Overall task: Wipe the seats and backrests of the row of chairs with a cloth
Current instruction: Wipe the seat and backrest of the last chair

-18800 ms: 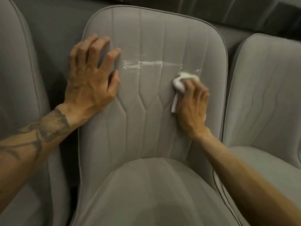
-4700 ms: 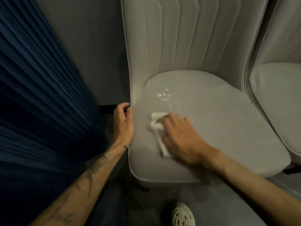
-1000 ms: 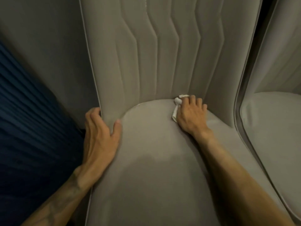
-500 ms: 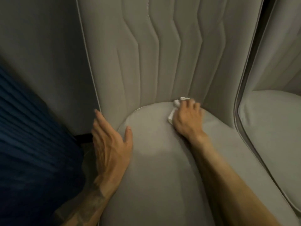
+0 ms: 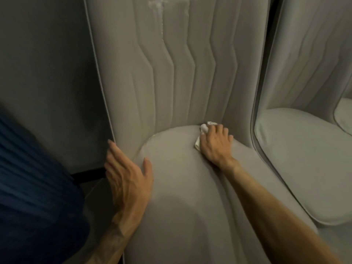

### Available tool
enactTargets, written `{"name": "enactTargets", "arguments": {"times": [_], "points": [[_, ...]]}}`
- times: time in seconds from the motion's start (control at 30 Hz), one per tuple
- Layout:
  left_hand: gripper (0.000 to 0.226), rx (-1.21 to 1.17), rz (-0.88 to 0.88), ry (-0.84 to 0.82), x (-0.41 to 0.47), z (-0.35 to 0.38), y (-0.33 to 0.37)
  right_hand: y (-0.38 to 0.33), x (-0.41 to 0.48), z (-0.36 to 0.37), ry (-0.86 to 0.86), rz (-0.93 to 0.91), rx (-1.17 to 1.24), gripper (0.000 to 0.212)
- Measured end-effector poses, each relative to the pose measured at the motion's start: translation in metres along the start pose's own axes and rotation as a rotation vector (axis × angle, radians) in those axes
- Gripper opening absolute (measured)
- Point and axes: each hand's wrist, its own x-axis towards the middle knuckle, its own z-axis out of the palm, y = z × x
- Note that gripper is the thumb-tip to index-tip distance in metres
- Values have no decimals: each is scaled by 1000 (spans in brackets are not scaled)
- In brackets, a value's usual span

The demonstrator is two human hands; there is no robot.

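Right hand (image 5: 216,144) grip clamped on cloth (image 5: 204,130) at seat (image 5: 190,187) crease, left hand (image 5: 126,178) flat, fingers apart

Cloth (image 5: 204,133) mostly hidden under right hand (image 5: 216,144); backrest (image 5: 171,73) top cropped.

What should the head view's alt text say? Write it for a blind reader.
A right hand presses a white cloth into the crease between a grey chair's seat and backrest. The left hand rests open on the seat's left edge.
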Motion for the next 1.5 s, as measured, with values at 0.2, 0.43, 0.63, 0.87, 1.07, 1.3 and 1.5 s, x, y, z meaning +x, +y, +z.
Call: {"name": "enactTargets", "arguments": {"times": [0.2,0.43,0.63,0.87,1.07,1.3,1.5], "points": [[104,23,-5,23,1,1,1,-40,-10,7,-96,-493,81,40],[95,-39,-2,63,0,3,1,25,15,-1,-9,-135,-28,40],[74,-242,49,121,26,-12,7,-76,5,17,-27,-381,268,33],[74,-335,361,342,129,-51,55,-70,42,-54,594,-180,744,29],[67,-266,565,491,211,-86,104,-64,134,-134,1036,-120,606,37],[52,-305,647,581,258,-97,126,-50,171,-142,939,-213,354,44],[52,-315,675,595,257,-94,124,-67,211,-191,1116,-15,371,40]]}}
